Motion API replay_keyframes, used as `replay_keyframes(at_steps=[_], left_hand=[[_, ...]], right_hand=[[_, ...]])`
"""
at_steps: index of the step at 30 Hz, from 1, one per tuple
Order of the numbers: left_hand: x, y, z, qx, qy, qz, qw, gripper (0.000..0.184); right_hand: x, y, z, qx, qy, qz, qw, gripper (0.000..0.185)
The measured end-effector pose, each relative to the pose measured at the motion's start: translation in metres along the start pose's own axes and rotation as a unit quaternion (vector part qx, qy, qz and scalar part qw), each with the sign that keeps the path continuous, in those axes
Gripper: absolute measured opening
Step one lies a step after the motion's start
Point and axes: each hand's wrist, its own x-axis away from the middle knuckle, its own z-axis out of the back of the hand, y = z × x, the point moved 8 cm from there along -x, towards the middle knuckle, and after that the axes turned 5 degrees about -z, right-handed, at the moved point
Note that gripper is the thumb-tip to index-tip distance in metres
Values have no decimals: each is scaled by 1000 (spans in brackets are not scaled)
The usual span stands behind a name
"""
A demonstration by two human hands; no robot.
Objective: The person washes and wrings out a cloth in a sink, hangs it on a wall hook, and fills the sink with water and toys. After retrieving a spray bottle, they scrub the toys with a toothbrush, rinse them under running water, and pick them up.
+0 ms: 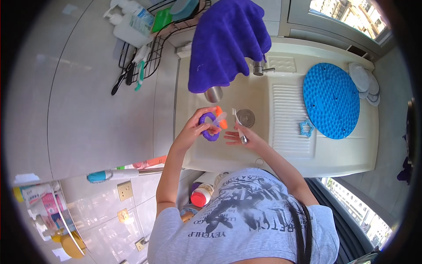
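In my left hand (198, 127) is a purple ring-shaped toy (212, 137) with orange ends (221, 118) and a clear piece across it, gripped between thumb and fingers. To its right, my right hand (247, 137) holds a white toothbrush (241, 129) upright, bristle end pointing away from me, with some fingers stretched toward the toy. Brush and toy are a short distance apart. Both hands are over the cream sink (211, 156), near the round drain (245, 118).
A purple cloth (228, 44) drapes over the tap (214, 94). On the ribbed drainboard (285, 127) lie a blue round textured mat (332, 100) and a blue star-shaped ring (307, 128). A wire rack (154, 55) on the left wall holds pump bottles (132, 28) and brushes (140, 75).
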Motion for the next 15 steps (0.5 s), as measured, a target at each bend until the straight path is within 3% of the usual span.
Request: replay_keyframes(at_steps=[3,6,9,11,15], left_hand=[[16,3,-5,48,-4,3,999,49],[29,0,3,53,5,-14,998,50],[41,-14,34,18,54,-15,998,50],[47,-28,51,-5,97,-18,995,50],[56,-34,47,-6,92,32,995,48]], right_hand=[[-11,1,-29,-7,-114,19,993,30],[-23,-15,-1,42,-56,86,994,20],[26,-50,-24,159,-17,201,967,16],[65,-64,-48,194,-4,228,954,16],[109,-82,-72,250,5,263,932,20]])
